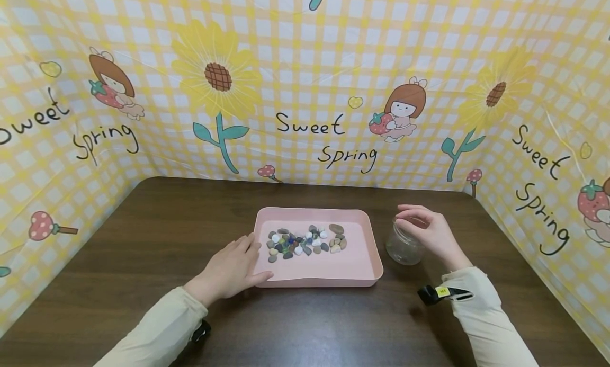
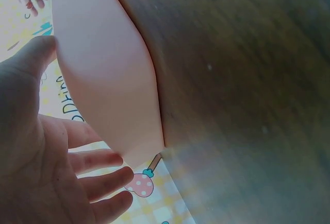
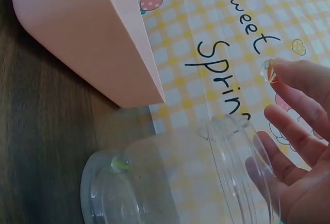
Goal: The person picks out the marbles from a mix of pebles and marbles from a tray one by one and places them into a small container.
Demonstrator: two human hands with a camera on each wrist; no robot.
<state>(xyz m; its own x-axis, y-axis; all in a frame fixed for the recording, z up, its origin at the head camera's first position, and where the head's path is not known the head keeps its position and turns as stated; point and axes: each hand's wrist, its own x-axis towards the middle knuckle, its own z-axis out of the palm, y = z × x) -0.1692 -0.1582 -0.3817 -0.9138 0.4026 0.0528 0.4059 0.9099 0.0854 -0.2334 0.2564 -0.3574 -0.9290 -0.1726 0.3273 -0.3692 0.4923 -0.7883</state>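
My right hand (image 1: pixel 426 229) is over the mouth of a clear jar (image 1: pixel 404 248), fingertips pinching a clear glass marble (image 3: pixel 268 71) with an orange swirl. Low inside the jar shows another marble (image 3: pixel 120 164) with a yellow-green tint. On the left, my left hand (image 1: pixel 231 269) touches the corner and side of a pink tray (image 1: pixel 329 270), its fingers extended and its thumb at the rim. Pebbles (image 1: pixel 335 229) and glass marbles (image 1: pixel 292 241) lie mixed in the tray. In the right wrist view the jar stands close beside the tray's wall.
A dark wooden table (image 1: pixel 295 324) carries the tray and jar. Yellow checked cloth (image 1: pixel 305 81) with printed flowers and lettering walls off the back and both sides.
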